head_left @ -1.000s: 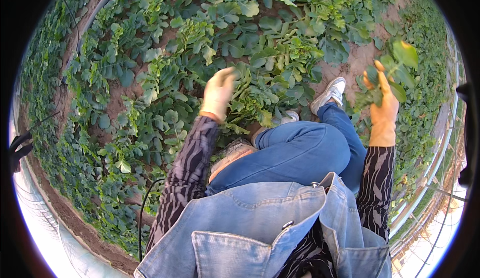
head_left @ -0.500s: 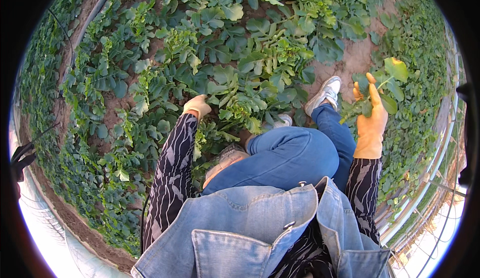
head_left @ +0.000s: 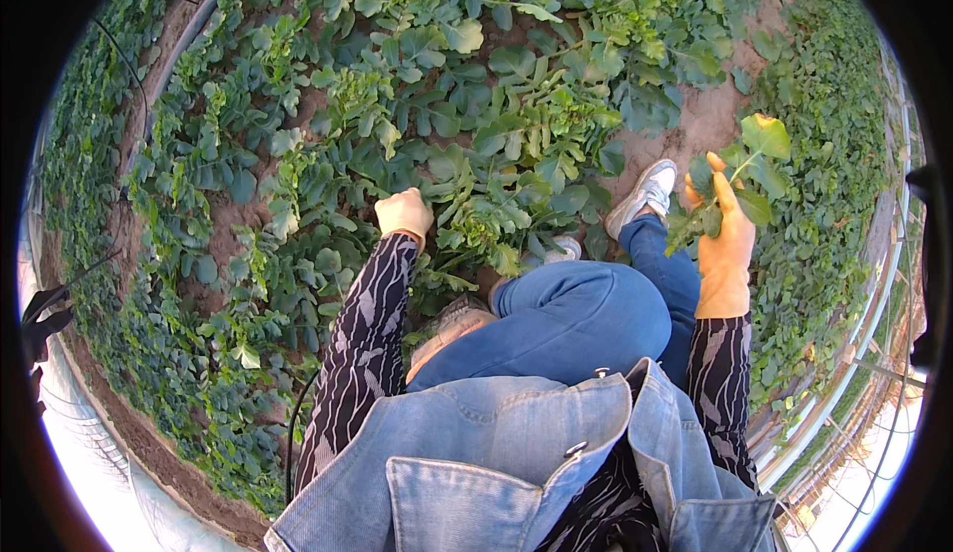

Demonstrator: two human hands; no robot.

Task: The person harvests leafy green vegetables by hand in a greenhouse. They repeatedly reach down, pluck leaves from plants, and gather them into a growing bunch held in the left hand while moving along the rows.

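My left hand [head_left: 404,214], in a pale glove, is closed among the leafy green plants [head_left: 476,185] in front of my knees. Its fingertips are turned away, so whatever they grip is hidden. On the right, my right hand [head_left: 726,254], in a yellowish-orange glove, is raised beside my shoe. Its fingers curl around a small bunch of picked leaves [head_left: 759,173]. One of these leaves has a yellow patch at its tip, and others droop over the fingers and beside the palm.
I am squatting, with my bent knee [head_left: 586,304] and white shoe [head_left: 645,195] between the plants. A strip of bare soil [head_left: 685,130] runs ahead of the shoe. A dark hose [head_left: 194,31] lies at the far left; pale rails [head_left: 874,319] curve along the right.
My left hand has moved slightly right, and more of its back shows. My right hand has shifted a little left with the leaves, its fingers bent further in.
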